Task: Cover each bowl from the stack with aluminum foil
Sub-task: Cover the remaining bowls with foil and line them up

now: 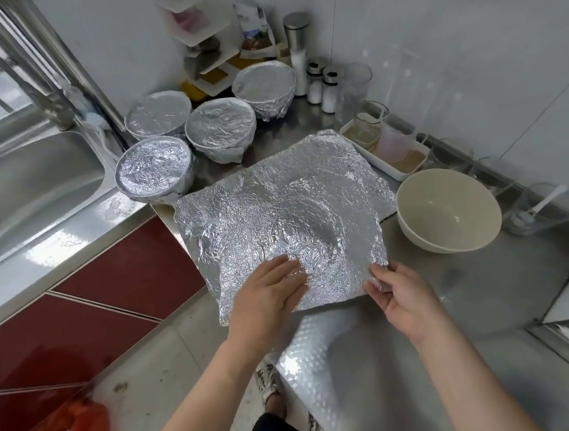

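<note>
Covered bowls (155, 171): four, foil-wrapped, clustered at rear left beside the sink (33, 189).
Foil sheet (283, 215): one, crinkled, flat on the counter (489, 286).
Left hand (269, 299): palm flat, pressing the sheet's near edge.
Right hand (400, 294): fingers pinching the near right corner.
Bare bowl (448, 211): one, right of the sheet.

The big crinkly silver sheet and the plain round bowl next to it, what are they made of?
The big crinkly silver sheet looks like thin aluminium foil: shiny, full of tiny creases, and dented where it has been pressed. The plain cream round bowl looks like glazed ceramic, smooth with a soft shine, though it could be hard plastic. The counter seems to be brushed steel, grey and dimly reflective.
</note>
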### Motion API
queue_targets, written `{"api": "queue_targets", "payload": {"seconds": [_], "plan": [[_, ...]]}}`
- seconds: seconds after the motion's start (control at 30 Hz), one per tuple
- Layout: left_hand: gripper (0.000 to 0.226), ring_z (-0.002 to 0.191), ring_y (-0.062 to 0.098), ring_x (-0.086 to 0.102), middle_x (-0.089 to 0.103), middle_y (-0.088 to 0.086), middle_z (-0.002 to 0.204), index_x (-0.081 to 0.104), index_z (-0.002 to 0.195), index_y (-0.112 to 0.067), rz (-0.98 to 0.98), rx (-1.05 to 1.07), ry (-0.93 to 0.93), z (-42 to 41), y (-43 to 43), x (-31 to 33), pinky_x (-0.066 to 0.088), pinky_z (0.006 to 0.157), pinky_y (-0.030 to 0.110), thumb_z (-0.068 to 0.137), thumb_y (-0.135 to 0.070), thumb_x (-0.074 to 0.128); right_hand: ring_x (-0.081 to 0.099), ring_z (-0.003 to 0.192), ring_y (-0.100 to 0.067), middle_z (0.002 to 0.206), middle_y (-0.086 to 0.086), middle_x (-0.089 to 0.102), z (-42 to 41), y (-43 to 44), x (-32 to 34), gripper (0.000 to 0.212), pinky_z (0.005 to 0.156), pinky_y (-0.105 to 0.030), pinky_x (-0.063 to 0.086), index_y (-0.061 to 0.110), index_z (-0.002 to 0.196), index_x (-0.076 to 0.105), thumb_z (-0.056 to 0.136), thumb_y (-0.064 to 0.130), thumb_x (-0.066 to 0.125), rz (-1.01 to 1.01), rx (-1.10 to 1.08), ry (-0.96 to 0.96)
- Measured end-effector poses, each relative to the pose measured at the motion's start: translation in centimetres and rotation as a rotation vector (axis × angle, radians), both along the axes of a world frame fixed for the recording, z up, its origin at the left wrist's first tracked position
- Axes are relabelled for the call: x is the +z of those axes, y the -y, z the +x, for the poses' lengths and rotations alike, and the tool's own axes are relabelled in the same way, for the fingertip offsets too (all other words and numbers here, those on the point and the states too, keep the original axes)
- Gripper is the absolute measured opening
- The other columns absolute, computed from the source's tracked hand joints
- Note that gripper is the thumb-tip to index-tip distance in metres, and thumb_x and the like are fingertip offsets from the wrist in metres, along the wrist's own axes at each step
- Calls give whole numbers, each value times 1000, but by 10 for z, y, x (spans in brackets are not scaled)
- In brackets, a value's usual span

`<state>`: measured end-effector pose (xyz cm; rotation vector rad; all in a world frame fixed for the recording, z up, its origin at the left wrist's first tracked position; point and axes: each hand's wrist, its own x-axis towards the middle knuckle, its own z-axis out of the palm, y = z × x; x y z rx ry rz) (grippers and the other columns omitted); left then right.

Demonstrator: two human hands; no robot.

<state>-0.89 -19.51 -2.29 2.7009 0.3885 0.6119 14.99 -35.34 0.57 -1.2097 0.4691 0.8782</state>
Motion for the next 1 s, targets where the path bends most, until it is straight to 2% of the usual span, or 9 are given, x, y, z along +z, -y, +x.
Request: {"api": "queue_targets", "payload": {"seconds": [0.13, 0.27, 0.57, 0.63, 0.77, 0.83, 0.87, 0.93, 1.0], "plan": [[32, 113, 15, 62, 72, -9, 112, 77, 102, -22, -19, -9, -43, -3, 0, -2, 51, 95, 29, 95, -41, 52, 46, 64, -13, 75, -7, 50, -3, -2, -5, 19, 47, -22, 55, 5, 78, 51, 92, -6, 54, -68, 60, 90], [30, 107, 12, 64, 74, -9, 105, 79, 98, -19, -55, 10, -15, -5, -1, -4, 52, 93, 27, 92, -37, 55, 51, 66, -16, 80, -7, 54, -2, -2, -5, 16, 45, -23, 55, 8, 81, 53, 92, -2, 57, -162, 73, 172], [30, 98, 12, 68, 75, -9, 96, 80, 91, -19, -35, 1, -3, 0, -6, -5, 57, 83, 28, 90, -37, 55, 44, 42, -3, 70, -4, 59, 3, -5, -11, 24, 34, -10, 32, 18, 76, 52, 90, 2, 62, -331, 39, 253], [30, 98, 12, 68, 75, -9, 96, 80, 91, -19, -31, -12, -3, 2, -8, -5, 57, 81, 28, 90, -36, 56, 46, 50, -5, 75, -5, 57, 4, -4, -14, 24, 34, -10, 28, 19, 75, 51, 90, 4, 63, -362, 50, 297], [29, 97, 13, 69, 75, -7, 97, 80, 93, -18, -25, -34, 12, 4, -11, -5, 58, 80, 29, 89, -34, 56, 56, 63, -5, 78, -1, 56, 5, -4, -16, 11, 35, -13, 40, 14, 90, 56, 90, 9, 65, -405, 62, 381], [30, 97, 14, 68, 75, -7, 97, 80, 93, -17, -13, -38, 18, 4, -11, -4, 59, 79, 30, 90, -35, 56, 60, 69, -15, 90, -6, 63, 5, -1, -13, 20, 50, -25, 53, 14, 101, 58, 85, 19, 70, -551, 150, 579], [30, 98, 14, 67, 75, -7, 97, 79, 93, -17, 0, -42, 20, 4, -12, -3, 58, 80, 29, 90, -36, 56, 62, 79, -22, 100, -9, 64, 6, 2, -11, 30, 65, -34, 56, 14, 106, 59, 81, 23, 73, -708, 234, 769], [30, 100, 14, 64, 74, -7, 100, 79, 93, -18, 36, -63, 21, 5, -12, -1, 55, 82, 27, 92, -37, 56, 56, 95, -32, 109, -14, 59, 7, 5, -8, 41, 86, -38, 42, 10, 114, 62, 78, 20, 76, -946, 337, 1263], [30, 97, 16, 61, 73, -8, 99, 79, 94, -19, 50, -78, 12, 6, -13, 1, 54, 78, 27, 93, -38, 56, 55, 92, -34, 102, -12, 61, 3, -3, 3, 31, 84, -36, 38, 9, 108, 69, 78, 10, 75, -837, 402, 1648]]}}
